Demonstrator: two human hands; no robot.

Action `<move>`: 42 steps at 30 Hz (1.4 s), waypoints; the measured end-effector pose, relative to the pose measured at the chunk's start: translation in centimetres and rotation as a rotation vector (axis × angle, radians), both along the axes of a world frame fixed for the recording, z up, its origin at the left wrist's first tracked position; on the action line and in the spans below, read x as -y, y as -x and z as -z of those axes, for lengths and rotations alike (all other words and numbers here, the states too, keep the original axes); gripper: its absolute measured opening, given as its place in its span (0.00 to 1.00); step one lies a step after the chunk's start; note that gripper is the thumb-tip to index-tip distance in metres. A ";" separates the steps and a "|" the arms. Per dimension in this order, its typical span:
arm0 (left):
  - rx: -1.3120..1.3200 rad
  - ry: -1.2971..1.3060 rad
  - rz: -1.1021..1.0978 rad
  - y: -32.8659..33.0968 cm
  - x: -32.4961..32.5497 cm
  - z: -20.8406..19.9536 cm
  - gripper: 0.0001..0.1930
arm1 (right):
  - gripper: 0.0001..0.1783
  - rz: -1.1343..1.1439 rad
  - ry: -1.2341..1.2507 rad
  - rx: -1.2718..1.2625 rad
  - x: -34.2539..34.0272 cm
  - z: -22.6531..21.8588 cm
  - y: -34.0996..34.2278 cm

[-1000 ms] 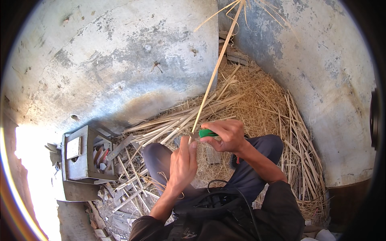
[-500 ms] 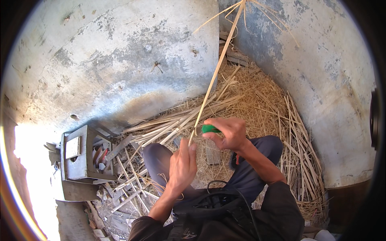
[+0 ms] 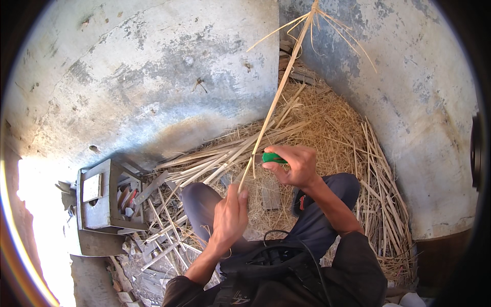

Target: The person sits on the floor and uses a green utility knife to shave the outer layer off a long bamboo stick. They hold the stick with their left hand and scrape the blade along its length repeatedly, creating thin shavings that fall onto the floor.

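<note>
Head view: one person is sitting on the floor, two bent knees in dark grey trousers (image 3: 342, 189) spreading to either side. Two bare hands are working between and ahead of them.

Left hand (image 3: 230, 217), one: gripping the near end of a long, narrow, pale yellow strip of split wood (image 3: 280, 92), thumb and fingers closing around it. Strip, one: slanting up and away, its far end reaching the top edge. Several thin, curling, straw-coloured slivers (image 3: 343, 28) are hanging near that end; one more thin sliver (image 3: 254, 169) is dangling just beyond the left hand.

Right hand (image 3: 297, 166), one: clasping a small hand tool with a green handle (image 3: 274, 158). Its tip is pointing at the strip; whether it is touching, I cannot tell.

Around: one heap of fine, dry, tan shavings (image 3: 327, 115) is lying ahead. Two piles of strips, too tangled to count: flat, pale wooden strips (image 3: 217, 158) to the left, thin, greyish-tan wooden strips (image 3: 391, 210) to the right. One weathered, grey, box-shaped wooden stand (image 3: 105, 221) is resting at far left. Two blotchy, whitish-blue walls (image 3: 153, 77) are meeting beyond the heap. One black fabric bag (image 3: 266, 258) is sitting at the lap.
</note>
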State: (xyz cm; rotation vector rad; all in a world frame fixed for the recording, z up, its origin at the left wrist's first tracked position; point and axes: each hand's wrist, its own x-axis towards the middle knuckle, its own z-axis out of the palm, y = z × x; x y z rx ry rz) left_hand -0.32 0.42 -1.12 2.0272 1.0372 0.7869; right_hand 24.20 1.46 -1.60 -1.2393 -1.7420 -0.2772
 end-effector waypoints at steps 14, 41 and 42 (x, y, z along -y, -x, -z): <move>-0.078 0.098 0.026 2.5 2.3 1.0 0.07 | 0.22 0.185 0.096 -0.145 -1.4 0.3 -4.1; -0.097 0.179 0.040 5.0 3.4 1.3 0.07 | 0.24 0.218 0.001 -0.047 -4.4 0.8 -5.6; -0.103 0.177 0.041 5.0 3.4 1.3 0.07 | 0.24 0.221 -0.011 -0.035 -4.6 1.1 -5.6</move>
